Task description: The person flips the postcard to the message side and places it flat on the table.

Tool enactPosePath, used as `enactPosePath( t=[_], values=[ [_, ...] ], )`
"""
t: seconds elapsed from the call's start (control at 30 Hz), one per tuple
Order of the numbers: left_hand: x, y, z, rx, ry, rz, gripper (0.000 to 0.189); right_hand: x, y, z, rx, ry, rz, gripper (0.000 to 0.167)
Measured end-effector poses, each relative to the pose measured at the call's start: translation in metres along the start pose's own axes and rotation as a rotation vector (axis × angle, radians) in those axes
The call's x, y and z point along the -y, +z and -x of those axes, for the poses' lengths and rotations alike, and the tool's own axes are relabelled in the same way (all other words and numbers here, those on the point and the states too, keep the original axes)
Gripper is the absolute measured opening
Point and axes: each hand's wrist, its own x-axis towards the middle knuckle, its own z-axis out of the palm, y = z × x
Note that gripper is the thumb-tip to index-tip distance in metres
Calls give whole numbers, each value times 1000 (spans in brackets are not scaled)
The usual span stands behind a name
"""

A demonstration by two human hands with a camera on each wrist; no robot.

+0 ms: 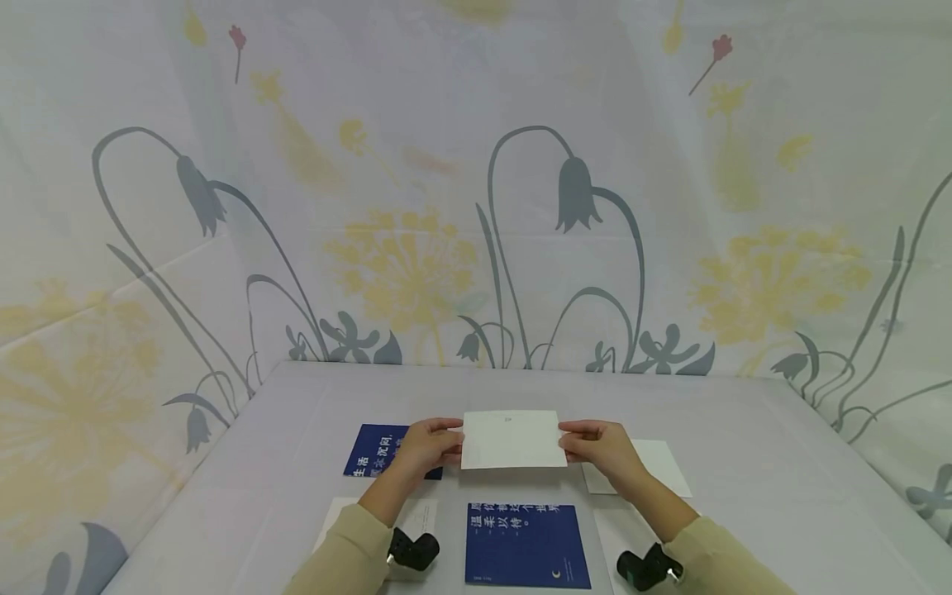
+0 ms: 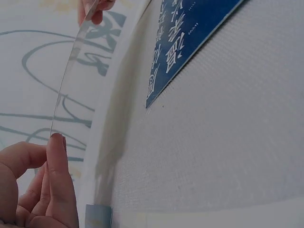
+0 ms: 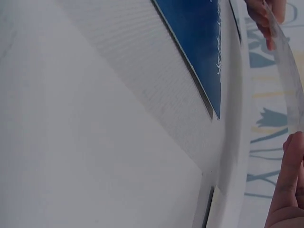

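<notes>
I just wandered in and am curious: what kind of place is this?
Probably a makeshift recording corner, not a home: a flower-printed cloth hangs as backdrop behind a grey table, blue cards are laid out, and small cameras sit on the person's wrists.

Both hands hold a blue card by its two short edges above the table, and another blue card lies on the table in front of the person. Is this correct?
Not quite: the held card is white, not blue, as the head view shows. The left hand and right hand do hold it by its short edges above the table, and a blue card does lie in front of the person.
</notes>
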Motion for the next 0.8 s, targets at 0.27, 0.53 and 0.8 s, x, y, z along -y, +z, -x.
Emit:
enactPosePath(
  t=[0.27,0.53,0.8],
  values=[
    [-1,3,6,-15,22,-82,36,0,2,0,9,15,16,38],
    [-3,4,7,-40,15,-142,35,1,4,-1,11,30,61,34],
    [-2,6,10,-48,-26,-209,34,-2,8,-1,27,47,107,33]
  ],
)
